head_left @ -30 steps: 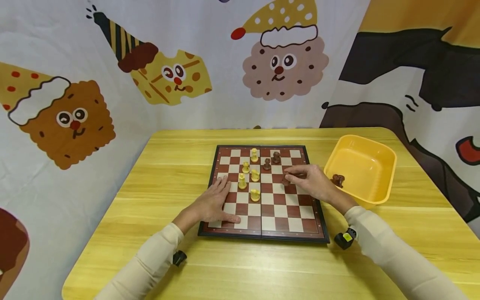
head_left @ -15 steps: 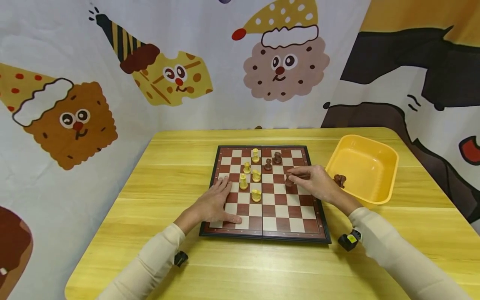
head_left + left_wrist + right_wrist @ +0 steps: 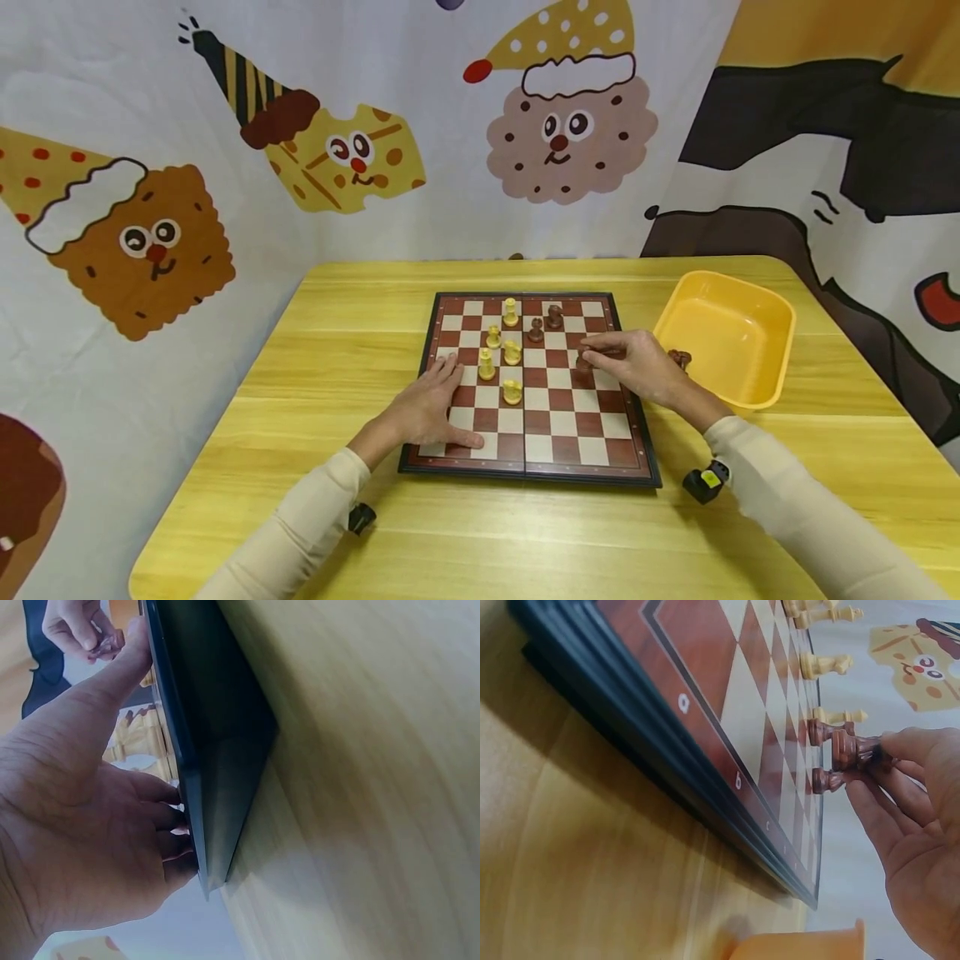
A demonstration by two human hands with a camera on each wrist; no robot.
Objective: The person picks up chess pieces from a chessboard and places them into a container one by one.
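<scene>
My right hand (image 3: 643, 367) pinches a dark brown chess piece (image 3: 847, 750) between thumb and fingertips, low over the right half of the chessboard (image 3: 562, 425). In the right wrist view its round base faces the board, while the fingers cover its upper part. My left hand (image 3: 429, 408) rests with spread, relaxed fingers on the board's left side, thumb near the front rows. Behind the right hand stand a brown knight (image 3: 554, 317) and another brown piece (image 3: 536, 330). Several cream pieces stand left of the fold, among them a knight (image 3: 512, 392) and a tall piece (image 3: 486, 364).
A yellow plastic bin (image 3: 780, 367) stands right of the board, with brown chess pieces (image 3: 680, 358) inside by its near left wall. Board and bin sit on a wood-grain table (image 3: 495, 533). A cartoon-printed curtain (image 3: 450, 167) hangs behind the table.
My right hand has shifted slightly right over the board with the brown piece still pinched. The left hand and the standing pieces keep their places.
</scene>
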